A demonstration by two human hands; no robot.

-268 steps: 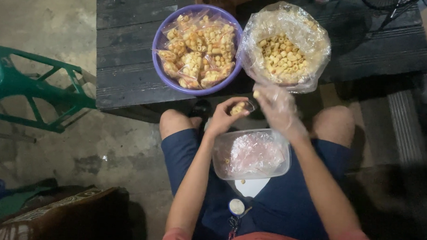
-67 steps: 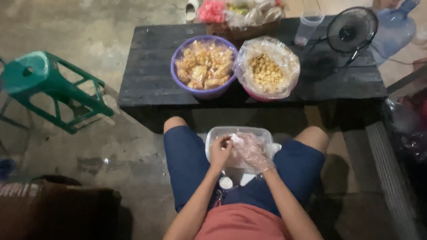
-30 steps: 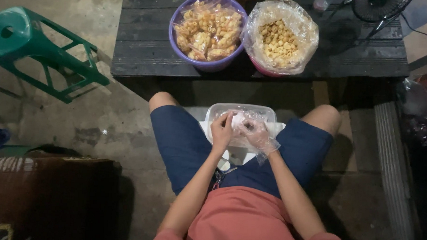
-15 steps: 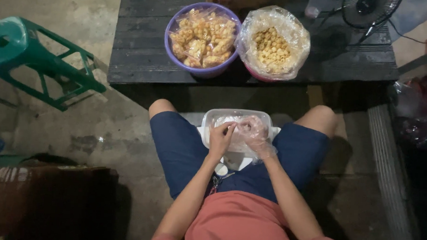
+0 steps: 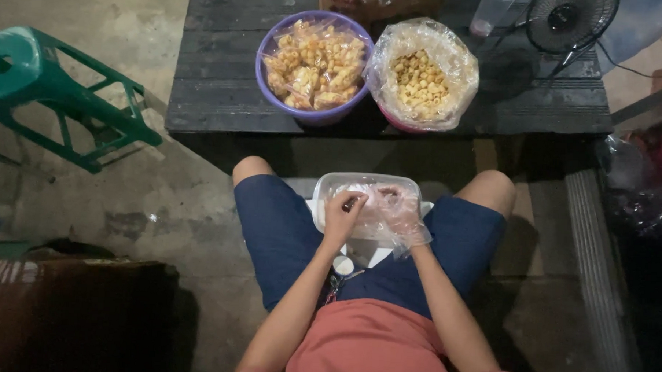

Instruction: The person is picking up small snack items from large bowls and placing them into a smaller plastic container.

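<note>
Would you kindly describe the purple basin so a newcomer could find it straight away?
On the dark wooden table, two round containers stand side by side. The purple basin is the left one, piled with small sealed snack packets, while its neighbour is bag-lined with loose pieces.

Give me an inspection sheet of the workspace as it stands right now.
Surface: dark wooden table, worn planks.
Job's things: clear plastic tub on the lap; purple bowl of filled snack bags; lined bowl of loose snacks.
Clutter: cup and a box at the table's far edge.
Hands: left hand bare, pinching something small over the tub; right hand in a clear glove, inside the tub.
Cables: one runs from the small fan.
Surroundings: green stool, concrete floor.
</note>
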